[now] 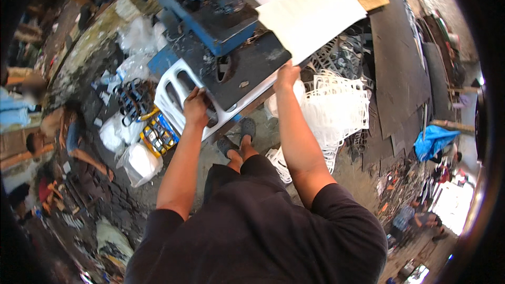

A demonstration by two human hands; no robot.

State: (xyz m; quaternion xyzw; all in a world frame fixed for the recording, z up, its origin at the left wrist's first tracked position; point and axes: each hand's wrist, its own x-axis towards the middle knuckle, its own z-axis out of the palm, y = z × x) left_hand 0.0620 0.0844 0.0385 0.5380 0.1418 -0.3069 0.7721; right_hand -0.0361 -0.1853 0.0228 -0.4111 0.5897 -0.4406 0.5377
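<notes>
I watch from far off, through the camera on the head. The white sheet with holes sits under the left hand, on the near side of the dark surface, and its left end sticks out past the edge. The left hand's fingers bend over it by the holes; I can't tell if they pinch it. The right hand has its fingers bunched at the sheet's far right end, by the near corner of a big plain sheet. I can't tell which one it is clamped on.

The sheet is long, going from near left to far right. Its holes are long and round-ended, and they slant from far left to near right. It looks thin, flat and smooth. The surface looks dull and scuffed. To the right is a floppy pile of white cut pieces, full of holes like a net.
</notes>
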